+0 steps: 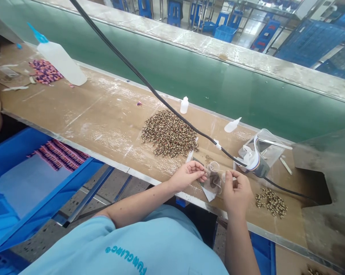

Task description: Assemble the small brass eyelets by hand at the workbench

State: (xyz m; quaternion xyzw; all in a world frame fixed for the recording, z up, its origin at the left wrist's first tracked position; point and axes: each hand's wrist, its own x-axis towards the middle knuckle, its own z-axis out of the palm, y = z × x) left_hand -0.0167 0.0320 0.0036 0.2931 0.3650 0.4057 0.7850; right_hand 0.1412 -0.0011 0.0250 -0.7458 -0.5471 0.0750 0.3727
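Two bare hands meet at the lower middle of the frame, over the near edge of the desk [103,114]. The left hand [186,175] has its grip closed, thumb and fingertips pinched on the left end of a small brown looped piece [214,180]. The right hand [236,190] is also pinched shut, holding the right end of that piece, so it hangs between the two hands just above the desk. Under it lies a small clear plastic bag [209,192], one corner pointing toward the person; whether the piece touches the bag cannot be told.

Above and left of the hands sits a large heap of small brown-and-gold pieces [169,133]. A smaller heap of the same pieces [271,202] lies right of the right hand, near the desk's edge. A black cable [149,87] runs from the top of the frame diagonally down to a small grey tool [257,162] just above the right hand, beside a clear bag [271,147].

Two little white dropper bottles stand or lie beyond the large heap, one upright [184,105], one on its side [232,125]. At upper left a big white squeeze bottle with a blue nozzle [59,57] lies tilted near a pile of pink-and-purple pieces [45,71]. A green conveyor belt [218,80] runs behind the desk, and a blue crate [23,183] sits at lower left.
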